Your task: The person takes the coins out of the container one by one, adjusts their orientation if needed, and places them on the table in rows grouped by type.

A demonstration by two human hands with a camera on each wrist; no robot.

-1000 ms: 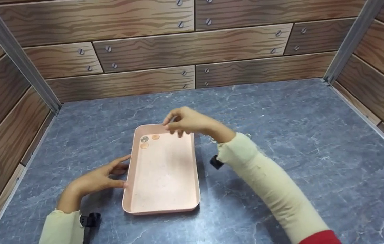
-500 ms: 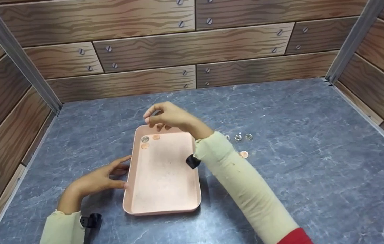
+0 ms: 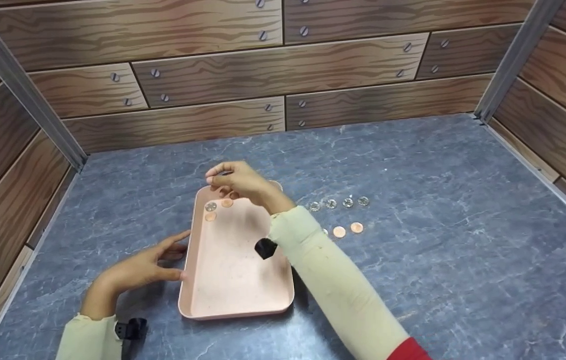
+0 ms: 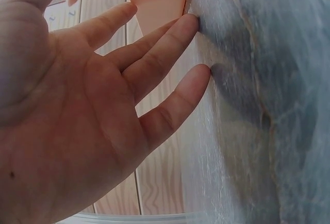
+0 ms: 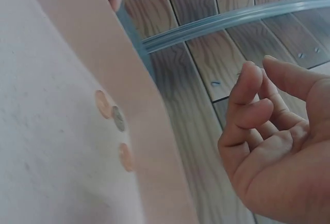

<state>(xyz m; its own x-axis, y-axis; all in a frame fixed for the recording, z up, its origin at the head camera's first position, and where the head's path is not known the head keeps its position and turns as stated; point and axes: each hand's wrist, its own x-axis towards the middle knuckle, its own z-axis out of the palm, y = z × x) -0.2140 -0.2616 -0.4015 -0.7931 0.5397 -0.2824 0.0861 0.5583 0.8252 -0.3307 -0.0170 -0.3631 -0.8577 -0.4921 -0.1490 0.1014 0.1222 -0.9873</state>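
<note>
A shallow pink tray (image 3: 238, 275) lies on the blue marbled table. Inside its far left corner rest a silver coin (image 3: 210, 206) and two copper coins (image 3: 227, 202), (image 3: 210, 217). My left hand (image 3: 138, 270) touches the tray's left side with thumb and fingers spread and fairly straight. Above the tray's far rim hovers my right hand (image 3: 243, 182), fingers bent, thumb and index tips close together. The right wrist view shows this right hand (image 5: 278, 141) beyond the rim; whether something thin sits between those tips cannot be made out.
Right of the tray, several silver coins (image 3: 347, 202) lie in a row, with copper coins (image 3: 339, 231) nearer me, partly behind my right sleeve (image 3: 343, 290). Wood-patterned walls (image 3: 213, 90) enclose the table at the back and sides.
My right hand has moved left along the tray's far rim and dipped slightly, uncovering the coins on the right. My left hand and the tray stay put, as do the coins in it.
</note>
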